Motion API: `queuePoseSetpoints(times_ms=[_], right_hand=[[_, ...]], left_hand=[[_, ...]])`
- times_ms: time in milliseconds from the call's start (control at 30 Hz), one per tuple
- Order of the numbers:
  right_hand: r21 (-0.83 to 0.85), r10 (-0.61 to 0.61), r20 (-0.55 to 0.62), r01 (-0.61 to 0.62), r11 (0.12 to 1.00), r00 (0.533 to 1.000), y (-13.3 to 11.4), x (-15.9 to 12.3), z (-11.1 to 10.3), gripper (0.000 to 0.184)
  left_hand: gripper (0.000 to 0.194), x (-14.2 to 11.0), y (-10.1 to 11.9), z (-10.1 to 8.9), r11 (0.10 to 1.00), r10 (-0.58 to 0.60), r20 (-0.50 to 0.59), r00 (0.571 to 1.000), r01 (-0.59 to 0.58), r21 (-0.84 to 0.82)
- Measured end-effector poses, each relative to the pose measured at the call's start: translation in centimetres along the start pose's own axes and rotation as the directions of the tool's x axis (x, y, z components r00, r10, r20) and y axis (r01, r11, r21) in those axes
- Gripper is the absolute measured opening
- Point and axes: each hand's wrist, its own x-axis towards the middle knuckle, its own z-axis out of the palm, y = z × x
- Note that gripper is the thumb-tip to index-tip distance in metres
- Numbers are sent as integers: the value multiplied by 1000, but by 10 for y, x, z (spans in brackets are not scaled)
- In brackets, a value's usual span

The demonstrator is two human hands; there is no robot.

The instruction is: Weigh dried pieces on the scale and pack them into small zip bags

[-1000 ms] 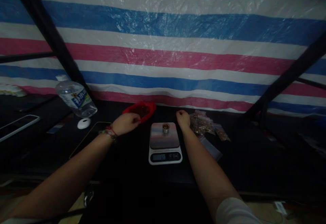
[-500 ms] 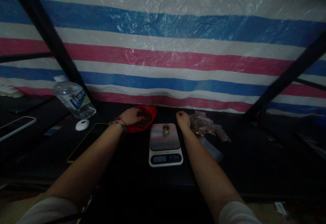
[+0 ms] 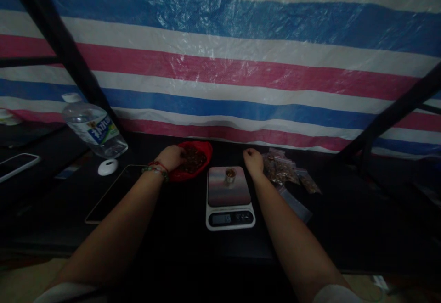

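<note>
The black tabletop carries everything listed. The white, rounded-rectangular digital scale with a glossy top plate sits between the hands, nearer the right hand. Judged rigid and smooth; take hold at the two side edges. The red, creased, open-mouthed bag, apparently of thin plastic, lies at the left hand, extending to its right. Expected soft and liable to slump; grip the rim and support from beneath. The small transparent plastic bags filled with brownish bits lie just right of the right hand; judged light and slippery, best pinched at a top edge. The small silvery cylindrical metal cup stands upright on the plate, left of the right hand. Judged light, easily tipped; pinch its wall. The dark brown irregular pieces in the red bag are probably light, perhaps brittle; fingertips suffice.

State of hands: the left reaches over the red bag's near-left part, fingers bent at the pieces; whether anything is grasped cannot be told. The right is loosely curled; any content cannot be told.

Obstructed: the red bag's left part, behind the left hand; the lower filled bags, overlapped; the cup's contents, too small to identify; the scale's reading, blurred
</note>
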Motion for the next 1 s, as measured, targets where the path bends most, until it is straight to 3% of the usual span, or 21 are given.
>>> queuePoseSetpoints(times_ms=[167,267,400,633,1000], right_hand=[[13,-17,-23,18,1000,1000,2,-1,0,31],[11,-8,-29,9,1000,1000,1,-1,0,30],[3,-5,-18,5,1000,1000,0,-1,0,32],[8,-12,-12,12,1000,1000,1,0,1,31],[3,-13,-3,13,1000,1000,1,0,0,31]], left_hand=[[26,1,-1,-1,999,24,-64,998,-26,-36],[29,0,3,-3,987,130,-162,978,-144,-77],[34,0,12,-2,956,234,-204,950,-263,-129],[36,4,13,16,973,204,-84,975,-211,-97],[35,7,12,21,978,171,-107,979,-182,-100]])
